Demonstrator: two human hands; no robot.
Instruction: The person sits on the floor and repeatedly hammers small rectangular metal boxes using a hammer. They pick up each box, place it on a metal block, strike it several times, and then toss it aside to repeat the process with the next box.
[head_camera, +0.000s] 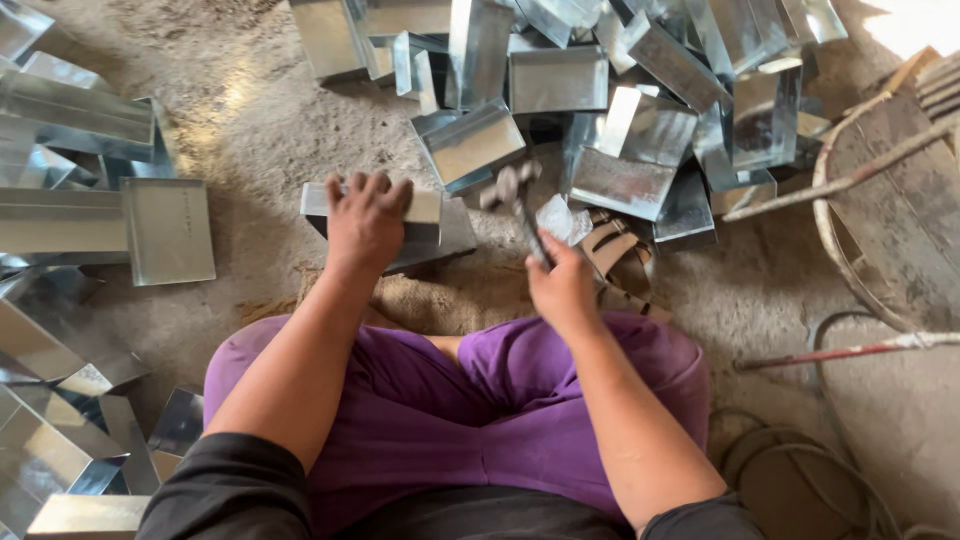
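Purple-trousered lap (480, 400), seated on floor (260, 120): left hand (366, 222) clamped on a folded sheet-metal piece (425, 225) lying ahead of knees; right hand (563, 285) closed around hammer (515, 195), beside piled metal trays (620, 110).

A dusty, sandy-grey floor (260, 120) carries everything in view. A heap of shiny folded sheet-metal trays (620, 100) lies across its far side, tilted and overlapping one another. More of the same metal pieces (70, 200) lie along the left edge, one flat tray (168, 230) lying apart just beside them. In the middle a piece of brown sacking (440, 300) is spread on the ground, with a single folded tray (430, 225) resting at its far edge. At the right, thin rusty rods (850, 180) and a coil of grey hose (800, 480) rest on the ground.
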